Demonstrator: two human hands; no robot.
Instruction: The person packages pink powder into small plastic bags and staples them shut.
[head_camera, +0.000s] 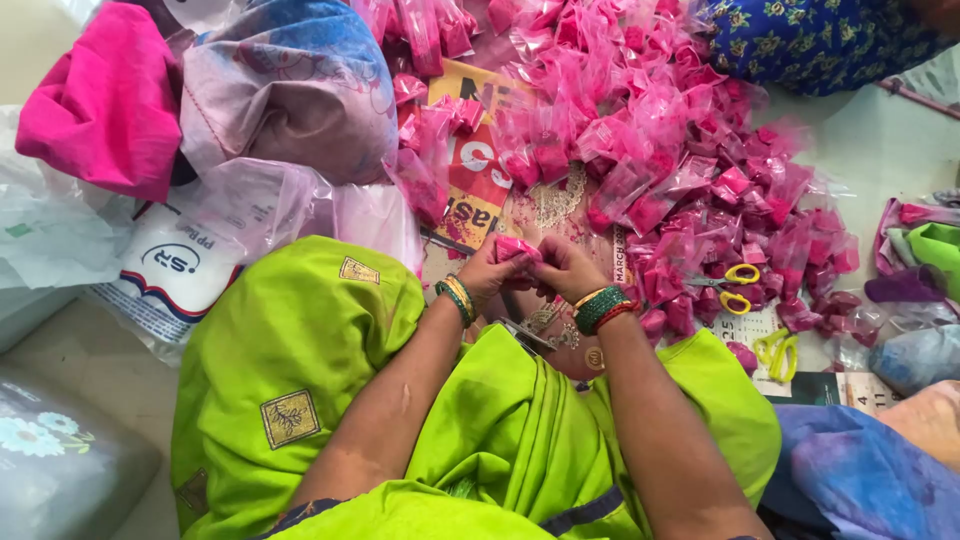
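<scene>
Both my hands meet over my lap: my left hand (490, 275) and my right hand (570, 268) pinch one small pink packet (518, 247) between the fingertips, both clenched on it. The packet is mostly covered by my fingers, so I cannot make out its contents or whether it is sealed. The heap of pink packets (660, 140) ahead is too dense and overlapping to count; its far part is cut off by the top edge. Scissors counted: two pairs, yellow-handled scissors (735, 287) at the near edge of the heap and pale green scissors (775, 352) just beside them, lower right. A newspaper (478, 180) lies under the heap, mostly hidden. A cloth bundle (290, 90) and a pink cloth (110, 105) crowd the left. A second person's blue sleeve (860, 480) is cut off at lower right. Open room is only the small gap between my hands and the heap.
</scene>
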